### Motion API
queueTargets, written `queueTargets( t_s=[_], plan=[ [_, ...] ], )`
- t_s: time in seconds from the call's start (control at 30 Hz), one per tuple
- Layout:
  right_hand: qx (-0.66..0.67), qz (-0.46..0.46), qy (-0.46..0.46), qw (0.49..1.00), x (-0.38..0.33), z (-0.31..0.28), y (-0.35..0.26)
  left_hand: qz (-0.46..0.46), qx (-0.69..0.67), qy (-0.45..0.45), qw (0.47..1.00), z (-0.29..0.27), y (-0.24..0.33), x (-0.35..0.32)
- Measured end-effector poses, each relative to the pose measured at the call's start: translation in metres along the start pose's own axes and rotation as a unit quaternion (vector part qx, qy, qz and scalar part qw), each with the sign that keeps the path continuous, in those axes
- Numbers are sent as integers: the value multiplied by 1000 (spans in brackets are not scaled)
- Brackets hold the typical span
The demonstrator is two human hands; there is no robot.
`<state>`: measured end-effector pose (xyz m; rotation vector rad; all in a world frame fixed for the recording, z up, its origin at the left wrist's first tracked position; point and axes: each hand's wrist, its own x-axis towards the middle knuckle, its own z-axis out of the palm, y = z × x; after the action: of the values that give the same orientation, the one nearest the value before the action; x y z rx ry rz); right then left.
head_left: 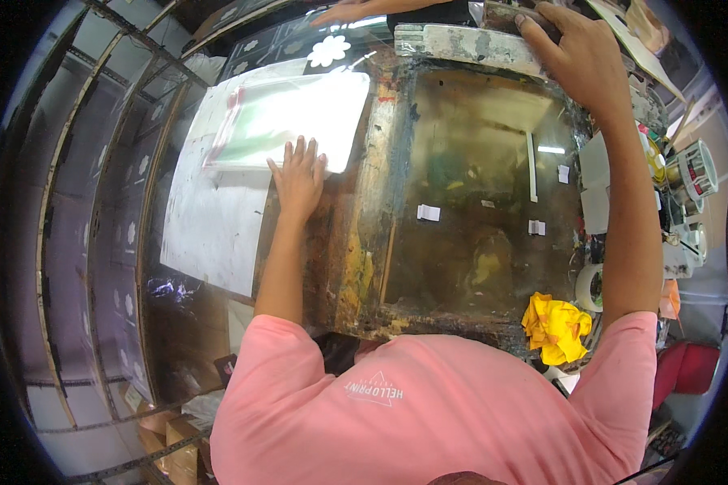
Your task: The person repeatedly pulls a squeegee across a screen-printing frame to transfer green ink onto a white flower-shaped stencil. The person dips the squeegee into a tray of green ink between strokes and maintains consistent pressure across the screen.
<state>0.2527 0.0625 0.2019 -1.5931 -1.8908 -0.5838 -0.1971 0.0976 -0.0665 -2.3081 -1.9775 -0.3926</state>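
Note:
My left hand lies with fingers spread on the near edge of a glossy, translucent plastic sheet with red and green bands at its left. Whether it is one sheet or a stack, I cannot tell. Under it is a large white sheet. At the far right my right hand is closed over a brown wooden bar, above a paint-stained pale rail. Its fingertips are partly hidden. In front of me is a stained glassy work surface with small white tabs stuck on it.
A crumpled yellow cloth lies at the near right corner, beside a roll of tape. Tubs stand along the right. Another person's arm reaches in at the top over dark sheets with white flower shapes. Metal racks stand left.

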Motion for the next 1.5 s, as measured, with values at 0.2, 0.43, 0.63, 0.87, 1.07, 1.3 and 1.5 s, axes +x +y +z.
queueTargets(
  t_s=[0.2,0.43,0.63,0.87,1.07,1.3,1.5],
  plan=[
    [-17,-58,21,998,-4,9,8,-48,-148,19,988,-41,-13,36],
    [21,-35,17,999,-3,-3,-4,78,-120,1,990,-82,60,34],
    [14,-47,15,999,0,0,-1,206,-131,-122,962,-11,208,-30],
    [61,-57,28,996,1,2,5,297,-135,-93,941,40,307,-57],
    [51,-39,14,998,12,-3,5,306,-139,-58,940,42,333,-67],
    [20,-32,27,999,20,-6,1,322,-157,-30,933,37,330,-72],
    [28,-28,26,999,20,-3,2,330,-168,-23,929,39,330,-73]
  ],
)
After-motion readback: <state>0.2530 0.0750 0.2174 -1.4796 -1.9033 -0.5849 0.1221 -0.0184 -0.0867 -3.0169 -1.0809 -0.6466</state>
